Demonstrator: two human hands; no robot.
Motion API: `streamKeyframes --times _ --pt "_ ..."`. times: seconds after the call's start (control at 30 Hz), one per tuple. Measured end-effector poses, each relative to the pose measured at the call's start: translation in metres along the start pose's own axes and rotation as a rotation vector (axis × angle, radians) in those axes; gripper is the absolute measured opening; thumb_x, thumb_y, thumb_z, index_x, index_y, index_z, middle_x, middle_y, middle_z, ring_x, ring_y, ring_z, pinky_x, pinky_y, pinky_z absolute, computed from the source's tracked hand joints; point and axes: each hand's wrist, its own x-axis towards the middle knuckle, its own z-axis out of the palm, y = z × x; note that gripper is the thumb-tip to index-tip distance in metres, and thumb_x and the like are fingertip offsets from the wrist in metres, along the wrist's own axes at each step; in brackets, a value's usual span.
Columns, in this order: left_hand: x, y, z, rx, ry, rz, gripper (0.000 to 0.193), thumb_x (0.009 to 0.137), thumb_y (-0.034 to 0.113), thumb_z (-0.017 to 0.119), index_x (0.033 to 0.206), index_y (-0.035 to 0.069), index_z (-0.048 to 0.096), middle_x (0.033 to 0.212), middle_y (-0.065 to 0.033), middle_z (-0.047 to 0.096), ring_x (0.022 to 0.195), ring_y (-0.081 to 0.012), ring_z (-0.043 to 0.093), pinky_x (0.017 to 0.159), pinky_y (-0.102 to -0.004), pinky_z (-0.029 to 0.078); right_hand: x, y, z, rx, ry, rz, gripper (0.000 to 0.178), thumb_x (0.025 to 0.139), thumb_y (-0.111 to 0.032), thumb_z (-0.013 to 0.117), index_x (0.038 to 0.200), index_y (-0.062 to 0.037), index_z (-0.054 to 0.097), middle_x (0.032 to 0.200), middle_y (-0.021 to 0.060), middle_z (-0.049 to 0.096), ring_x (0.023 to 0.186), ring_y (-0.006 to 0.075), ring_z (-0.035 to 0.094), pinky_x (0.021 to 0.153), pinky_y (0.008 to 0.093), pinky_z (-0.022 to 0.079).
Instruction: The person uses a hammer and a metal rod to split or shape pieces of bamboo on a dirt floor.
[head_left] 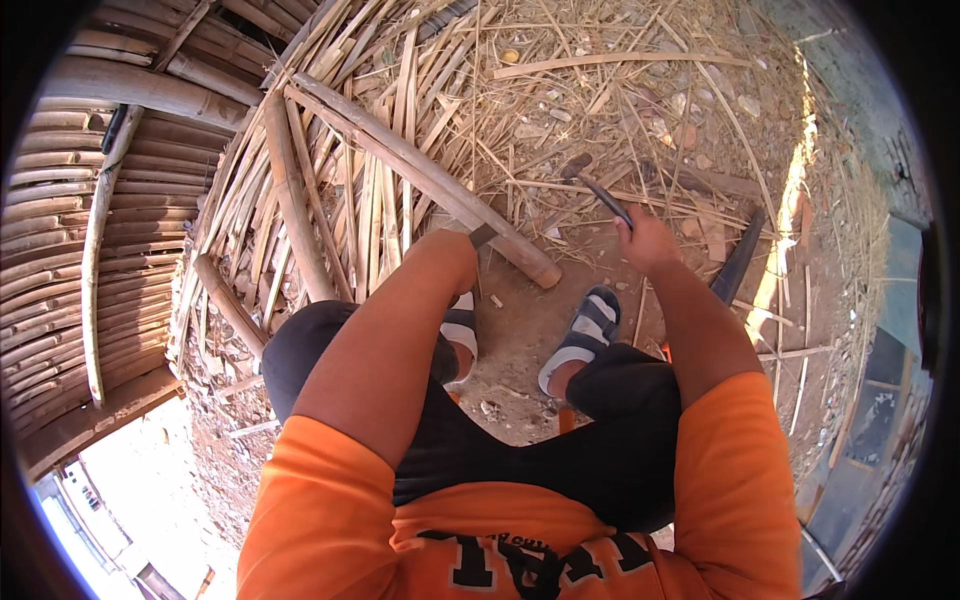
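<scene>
Head: hammer [606,201] in right fingers [627,232]

White glare [150,480] at lower left, bright sun streak [775,275] at right, fisheye curvature, dark rim [22,35].

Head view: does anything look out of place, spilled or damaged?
Mostly untidiness: split bamboo strips lie crisscrossed in a loose heap beyond the left hand, and straw-like scraps litter the ground past the hammer in the right hand. No spill stands out.
</scene>
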Motion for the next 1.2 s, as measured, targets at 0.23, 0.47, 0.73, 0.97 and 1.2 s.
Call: streamKeyframes --times 0.23,0.47,0.73,0.97,1.2 --pt "0.008 0.001 0.0 0.035 0.034 0.043 0.035 0.071 0.006 0.079 0.106 0.003 0.078 0.105 -0.0177 0.076 0.097 -0.0341 0.075 0.08 -0.0435 0.061 -0.02 -0.021 -0.009 -0.212 -0.33 -0.429 0.036 0.104 -0.044 0.05 0.112 -0.0097 0.06 0.086 0.0186 0.073 0.086 0.044 0.07 0.078 0.0558 0.054" --pt "0.002 -0.001 0.001 -0.014 0.02 0.008 0.035 0.072 0.007 0.08 0.107 0.003 0.078 0.106 -0.0184 0.076 0.099 -0.0343 0.074 0.082 -0.0433 0.061 -0.018 -0.04 -0.012 -0.027 -0.253 -0.227 0.038 0.105 -0.044 0.048 0.113 -0.0098 0.06 0.095 0.0186 0.073 0.093 0.043 0.07 0.081 0.0551 0.054" --pt "-0.001 0.003 0.009 -0.074 0.114 -0.011 0.031 0.068 0.004 0.081 0.099 0.002 0.08 0.101 -0.0201 0.076 0.096 -0.0337 0.075 0.082 -0.0428 0.06 -0.008 0.011 0.007 -0.063 -0.171 -0.066 0.043 0.105 -0.049 0.048 0.109 -0.0085 0.06 0.092 0.0214 0.072 0.09 0.0443 0.069 0.08 0.056 0.053" --pt "0.003 -0.002 0.011 0.042 0.058 0.026 0.03 0.07 0.006 0.08 0.1 0.003 0.08 0.101 -0.02 0.076 0.099 -0.0338 0.074 0.085 -0.0434 0.06 -0.023 -0.039 -0.028 -0.202 -0.398 -0.559 0.043 0.106 -0.048 0.046 0.115 -0.0098 0.062 0.1 0.0199 0.072 0.097 0.0416 0.069 0.083 0.0542 0.054" --pt "0.005 -0.001 0.01 -0.013 0.018 -0.053 0.028 0.071 0.006 0.079 0.098 0.003 0.08 0.101 -0.0201 0.076 0.095 -0.0336 0.075 0.083 -0.0433 0.06 -0.007 -0.053 -0.017 -0.03 -0.199 -0.204 0.043 0.105 -0.051 0.048 0.109 -0.0097 0.061 0.095 0.0189 0.073 0.095 0.0424 0.069 0.083 0.0546 0.053"
